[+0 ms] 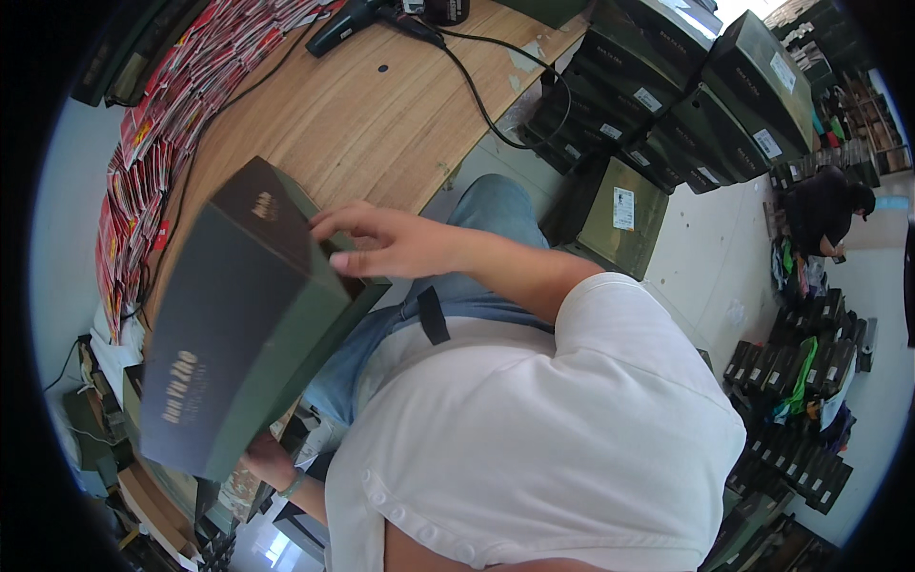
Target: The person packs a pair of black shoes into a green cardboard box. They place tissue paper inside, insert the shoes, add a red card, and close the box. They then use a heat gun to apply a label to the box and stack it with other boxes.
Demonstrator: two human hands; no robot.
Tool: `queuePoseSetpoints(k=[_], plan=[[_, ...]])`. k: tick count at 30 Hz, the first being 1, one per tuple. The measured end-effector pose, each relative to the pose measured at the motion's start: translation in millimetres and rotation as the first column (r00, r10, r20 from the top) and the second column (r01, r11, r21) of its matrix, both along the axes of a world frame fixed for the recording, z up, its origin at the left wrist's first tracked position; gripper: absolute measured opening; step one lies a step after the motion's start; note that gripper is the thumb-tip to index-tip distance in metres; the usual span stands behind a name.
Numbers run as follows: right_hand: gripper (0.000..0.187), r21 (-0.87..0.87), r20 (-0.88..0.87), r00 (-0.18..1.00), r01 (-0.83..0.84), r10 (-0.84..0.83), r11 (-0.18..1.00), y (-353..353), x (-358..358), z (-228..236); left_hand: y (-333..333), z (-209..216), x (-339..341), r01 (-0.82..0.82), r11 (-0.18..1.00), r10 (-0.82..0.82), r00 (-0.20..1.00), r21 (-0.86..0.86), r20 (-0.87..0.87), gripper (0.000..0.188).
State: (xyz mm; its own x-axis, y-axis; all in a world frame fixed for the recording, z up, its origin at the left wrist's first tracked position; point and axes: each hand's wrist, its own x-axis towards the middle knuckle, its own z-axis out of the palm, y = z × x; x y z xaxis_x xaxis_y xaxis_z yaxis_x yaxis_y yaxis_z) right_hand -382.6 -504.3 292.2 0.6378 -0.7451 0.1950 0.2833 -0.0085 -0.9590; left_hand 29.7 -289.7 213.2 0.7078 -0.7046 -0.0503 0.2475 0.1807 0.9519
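A dark green shoebox (224,315) with gold lettering is tilted in front of me, over the left part of the wooden table. My left hand (272,462), with a band at its wrist, holds the box's near lower end; its fingers are mostly hidden behind the box. At the far right edge, my right hand (376,243) has its fingertips and thumb on the box, gripping around the edge. What is inside the box cannot be seen.
Red-and-white paper packets (157,143) are heaped along the table's left edge. A black hair dryer (348,27) with a cord lies at the far end of the wooden table (381,114). Stacked dark boxes (658,95) stand at far right. Another person (824,210) is farther right.
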Motion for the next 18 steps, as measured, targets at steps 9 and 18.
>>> queuePoseSetpoints(k=[9,18], plan=[[0.061,-0.555,0.245,0.806,0.572,-0.539,0.604,-102.0,117.4,59.9,-27.4,43.4,-41.6,0.081,0.969,-0.184,0.865,0.232,0.467,0.05],[0.094,-0.853,-0.514,0.593,-0.274,-0.62,0.445,-155.7,211.1,-6.4,-29.8,39.0,-49.9,0.003,0.99,-0.059,0.912,0.138,0.406,0.052]])
